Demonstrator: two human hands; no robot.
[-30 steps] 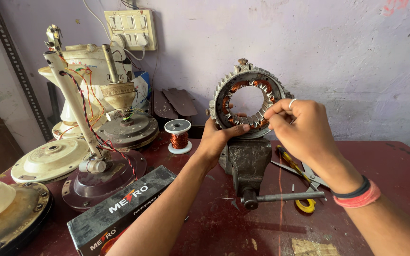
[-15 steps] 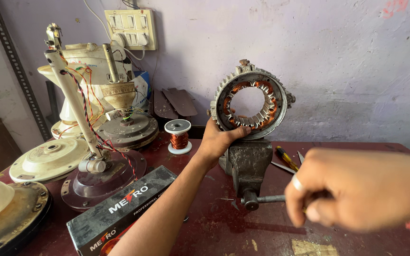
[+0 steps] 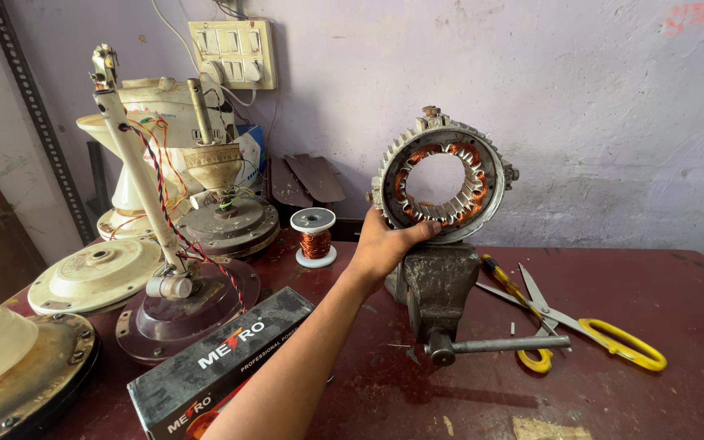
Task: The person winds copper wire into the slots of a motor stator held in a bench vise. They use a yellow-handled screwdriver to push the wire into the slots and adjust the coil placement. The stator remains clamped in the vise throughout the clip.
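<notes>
So nearest the camera there's a dark cardboard box lying flat on the maroon workbench, and at the far left edge a cream fan housing sitting on its metal rim. Just past the box is a fan motor base with a cream downrod leaning up out of it, red and black wires winding around the rod.

The left hand comes up from the bottom middle with the arm stretched out. It's gripping the lower left edge of the stator ring: thumb laid across the bottom front of the ring, the other fingers curled round behind it, so I can't see how they sit. The right hand isn't visible at all.

That stator, a toothed metal ring with copper windings inside, stands upright in the top of a grey bench vise, roughly mid-bench. The vise handle pokes out to the right.

Just right of the vise: yellow-handled scissors lying open, and a screwdriver with a yellow and black grip.

Further back there's a small spool of copper wire, another fan motor, and a switchboard up on the lilac wall.
</notes>
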